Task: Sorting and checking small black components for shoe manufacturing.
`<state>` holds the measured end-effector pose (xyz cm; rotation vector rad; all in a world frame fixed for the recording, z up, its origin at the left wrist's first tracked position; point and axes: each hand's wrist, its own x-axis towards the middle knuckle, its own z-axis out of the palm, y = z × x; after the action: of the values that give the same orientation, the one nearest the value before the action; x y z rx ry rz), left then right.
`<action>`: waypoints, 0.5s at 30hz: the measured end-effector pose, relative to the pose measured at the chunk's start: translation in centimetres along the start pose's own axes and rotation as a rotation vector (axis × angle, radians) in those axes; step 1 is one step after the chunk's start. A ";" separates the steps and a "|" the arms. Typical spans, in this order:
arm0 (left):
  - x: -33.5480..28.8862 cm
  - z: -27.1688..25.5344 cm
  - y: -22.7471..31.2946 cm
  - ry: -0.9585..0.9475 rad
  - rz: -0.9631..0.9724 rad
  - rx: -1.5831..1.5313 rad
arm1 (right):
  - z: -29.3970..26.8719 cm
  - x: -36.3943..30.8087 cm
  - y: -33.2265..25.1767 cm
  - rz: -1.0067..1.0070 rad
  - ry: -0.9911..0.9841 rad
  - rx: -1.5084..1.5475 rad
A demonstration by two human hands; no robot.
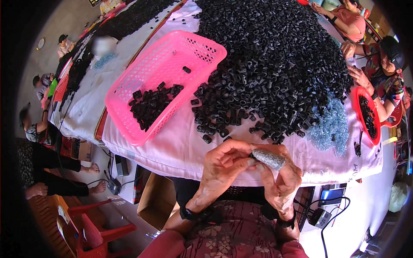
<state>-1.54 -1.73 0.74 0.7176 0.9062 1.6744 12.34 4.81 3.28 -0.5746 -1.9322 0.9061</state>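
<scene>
My left hand (pixel 226 165) and my right hand (pixel 282 178) meet just past the table's near edge. Both are closed, fingertips together around a small black part (pixel 253 156), mostly hidden by the fingers. A grey speckled, rounded cover (pixel 270 159) lies along my right index finger, and looks like a finger sleeve. Beyond my hands spreads a large heap of small black hollow parts (pixel 275 64). To the left, a pink plastic basket (pixel 122 96) holds a smaller pile of black parts (pixel 155 105).
Clear bluish small pieces (pixel 329 124) lie at the heap's right. A red oval tray (pixel 358 109) with black parts stands near a co-worker (pixel 387 73). More people sit around the tables. Below are a cardboard box (pixel 157 200), a red chair (pixel 97 230) and cables (pixel 329 200).
</scene>
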 end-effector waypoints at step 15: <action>0.0 -0.3 1.7 0.078 0.088 0.057 | -3.1 0.2 1.5 0.313 0.385 -0.076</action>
<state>-2.70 -2.08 2.04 0.7438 0.9935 1.7701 14.97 6.99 3.23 -1.0376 -1.5570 0.8417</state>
